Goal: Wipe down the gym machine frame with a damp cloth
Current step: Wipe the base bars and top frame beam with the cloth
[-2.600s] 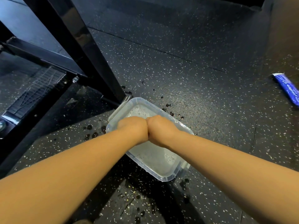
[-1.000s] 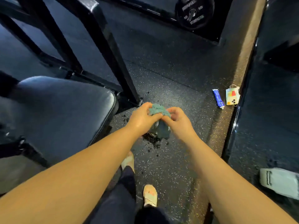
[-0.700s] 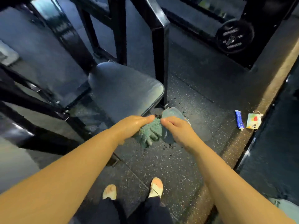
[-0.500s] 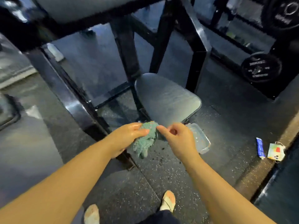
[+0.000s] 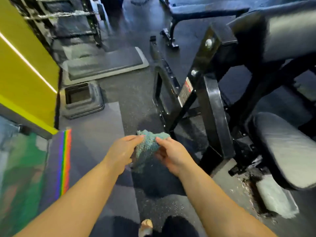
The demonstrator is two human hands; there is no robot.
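A fuzzy teal cloth [image 5: 148, 147] hangs bunched between my two hands at mid-frame, above the speckled rubber floor. My left hand [image 5: 122, 152] holds its left edge with the fingers stretched along it. My right hand [image 5: 171, 153] pinches its upper right corner. The black gym machine frame [image 5: 212, 106] stands just right of and beyond the cloth, an upright post with bolts and a warning label. Neither the cloth nor either hand touches the frame.
A grey seat pad [image 5: 289, 149] and a padded rest [image 5: 282, 31] belong to the machine on the right. The plastic water tub [image 5: 275, 199] lies on the wet floor under the seat. A yellow wall [image 5: 25, 65], a floor socket [image 5: 82, 100] and a mat [image 5: 106, 64] are at left.
I have stood up from the water tub with the wrung cloth. The view swung left, so the tub is now at lower right and the frame post is close ahead. Both hands still hold the cloth.
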